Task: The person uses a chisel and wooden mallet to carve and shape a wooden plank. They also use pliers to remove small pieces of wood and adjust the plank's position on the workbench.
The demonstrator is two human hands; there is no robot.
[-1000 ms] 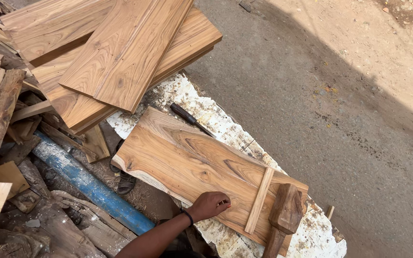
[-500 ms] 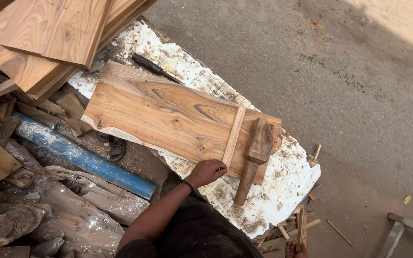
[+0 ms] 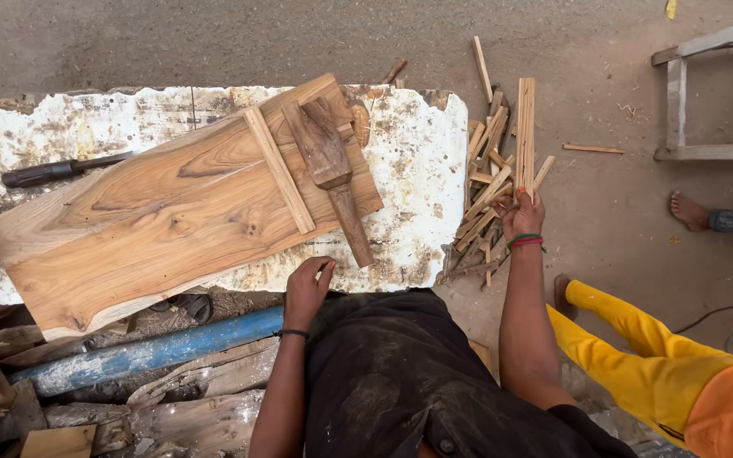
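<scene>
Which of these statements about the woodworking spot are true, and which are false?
1. The right hand reaches into the pile of wood strips. True.
2. The mallet lies on the ground beside the stool. False: it lies on the plank.
3. The left hand grips the mallet handle. False: it rests at the white board's near edge, holding nothing.
4. A blue pipe lies below the plank. True.
5. A thin slat crosses the plank. True.
</scene>
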